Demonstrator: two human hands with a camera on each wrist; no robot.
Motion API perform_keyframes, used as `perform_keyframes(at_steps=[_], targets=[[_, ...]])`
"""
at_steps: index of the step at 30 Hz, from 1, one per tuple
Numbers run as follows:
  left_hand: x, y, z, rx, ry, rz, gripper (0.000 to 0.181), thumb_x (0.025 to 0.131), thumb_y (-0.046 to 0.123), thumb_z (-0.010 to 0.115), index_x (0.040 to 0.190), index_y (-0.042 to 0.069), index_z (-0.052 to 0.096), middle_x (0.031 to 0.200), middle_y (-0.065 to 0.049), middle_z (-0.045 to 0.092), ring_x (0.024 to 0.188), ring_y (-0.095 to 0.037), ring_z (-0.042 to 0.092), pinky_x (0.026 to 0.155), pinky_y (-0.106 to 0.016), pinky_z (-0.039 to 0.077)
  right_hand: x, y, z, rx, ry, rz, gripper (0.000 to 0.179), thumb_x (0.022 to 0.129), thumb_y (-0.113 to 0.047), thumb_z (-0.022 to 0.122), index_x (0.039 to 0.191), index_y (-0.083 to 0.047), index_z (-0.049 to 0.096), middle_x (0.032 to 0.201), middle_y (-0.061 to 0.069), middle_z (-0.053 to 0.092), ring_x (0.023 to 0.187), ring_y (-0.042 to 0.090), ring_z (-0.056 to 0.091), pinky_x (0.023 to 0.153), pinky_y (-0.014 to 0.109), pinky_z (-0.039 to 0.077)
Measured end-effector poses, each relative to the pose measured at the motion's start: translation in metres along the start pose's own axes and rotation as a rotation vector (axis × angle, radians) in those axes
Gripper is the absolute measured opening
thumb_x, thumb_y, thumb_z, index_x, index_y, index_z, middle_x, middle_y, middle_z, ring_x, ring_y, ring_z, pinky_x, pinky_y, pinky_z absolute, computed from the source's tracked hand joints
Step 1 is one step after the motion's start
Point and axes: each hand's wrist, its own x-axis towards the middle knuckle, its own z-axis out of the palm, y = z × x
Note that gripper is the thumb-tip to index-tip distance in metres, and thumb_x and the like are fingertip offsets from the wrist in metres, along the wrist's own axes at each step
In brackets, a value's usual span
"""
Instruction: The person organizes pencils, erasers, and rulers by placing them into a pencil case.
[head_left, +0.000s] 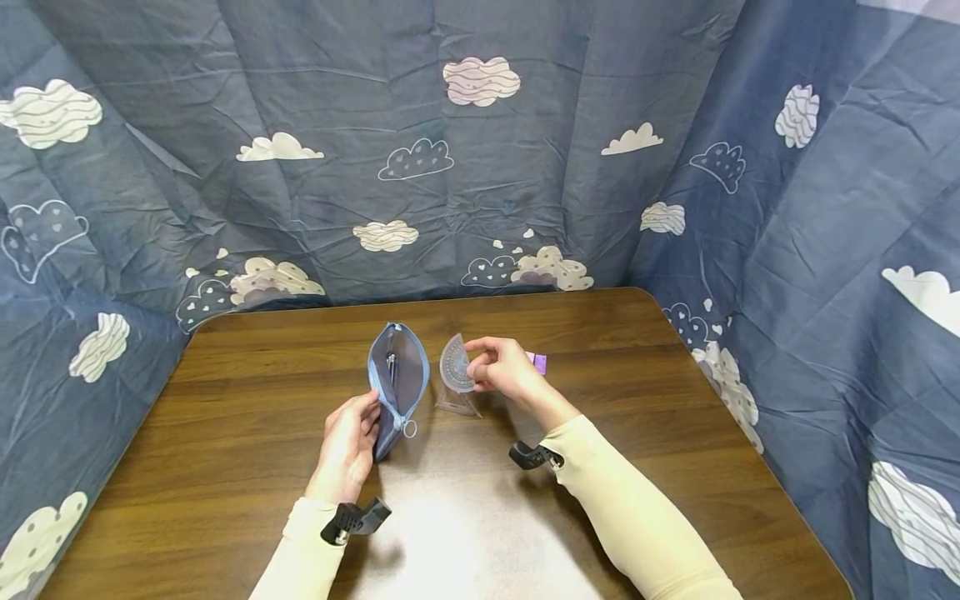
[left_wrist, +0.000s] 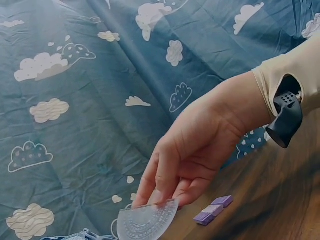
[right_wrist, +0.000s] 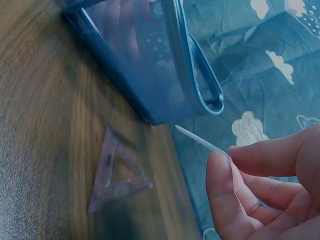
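A clear plastic protractor (head_left: 454, 364) is pinched along its straight edge between the thumb and fingers of my right hand (head_left: 506, 369), raised above the table. In the right wrist view the protractor (right_wrist: 197, 139) shows edge-on. My left hand (head_left: 349, 437) grips the side of a blue, see-through zipper pouch (head_left: 399, 371), whose mouth gapes with the zipper undone. Inside the pouch lies a slim, pen-like item (head_left: 391, 367). Beneath the protractor, a translucent pinkish set square (right_wrist: 102, 184) lies flat on the wood. The left hand is out of sight in its own wrist view.
A purple and white block, perhaps an eraser (left_wrist: 212, 210), lies on the brown wooden table (head_left: 247, 400) behind my right hand. Dark blue cloth (head_left: 337, 192) with cloud prints hangs at the table's back and sides.
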Motion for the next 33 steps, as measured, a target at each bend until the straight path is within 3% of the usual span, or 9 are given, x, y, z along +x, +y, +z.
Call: perform_keyframes(at_steps=[7, 15, 28, 33], targets=[[0.0, 0.003, 0.0, 0.034, -0.03, 0.002, 0.028, 0.097, 0.004, 0.061, 0.072, 0.013, 0.068, 0.082, -0.001, 0.068, 0.09, -0.018, 0.057, 0.097, -0.039, 0.029, 0.0, -0.008, 0.004, -0.068, 0.005, -0.054, 0.051, 0.08, 0.014, 0.059, 0.13, 0.003, 0.06, 0.082, 0.013, 0.068, 0.064, 0.018, 0.062, 0.07, 0.046, 0.058], [0.001, 0.004, 0.001, 0.056, -0.029, 0.003, 0.028, 0.097, 0.004, 0.061, 0.072, 0.014, 0.067, 0.081, 0.0, 0.066, 0.091, -0.018, 0.056, 0.096, -0.039, 0.029, -0.001, -0.02, 0.008, -0.089, -0.005, -0.093, 0.05, 0.08, 0.014, 0.06, 0.129, 0.003, 0.061, 0.083, 0.016, 0.069, 0.063, 0.018, 0.062, 0.061, 0.03, 0.055], [0.001, 0.004, 0.001, 0.068, -0.021, 0.004, 0.027, 0.097, 0.005, 0.063, 0.071, 0.014, 0.066, 0.08, 0.001, 0.064, 0.091, -0.019, 0.055, 0.093, -0.039, 0.031, 0.0, -0.033, 0.011, -0.059, -0.042, -0.109, 0.049, 0.085, 0.012, 0.063, 0.133, 0.004, 0.058, 0.091, 0.024, 0.069, 0.066, 0.027, 0.063, 0.069, 0.042, 0.055], [0.002, 0.004, 0.001, 0.062, -0.024, 0.002, 0.027, 0.097, 0.006, 0.062, 0.072, 0.014, 0.066, 0.08, 0.001, 0.065, 0.091, -0.019, 0.055, 0.094, -0.039, 0.03, 0.0, -0.04, 0.014, -0.022, -0.061, -0.094, 0.049, 0.086, 0.012, 0.062, 0.135, 0.005, 0.056, 0.094, 0.027, 0.068, 0.066, 0.024, 0.064, 0.065, 0.033, 0.054]])
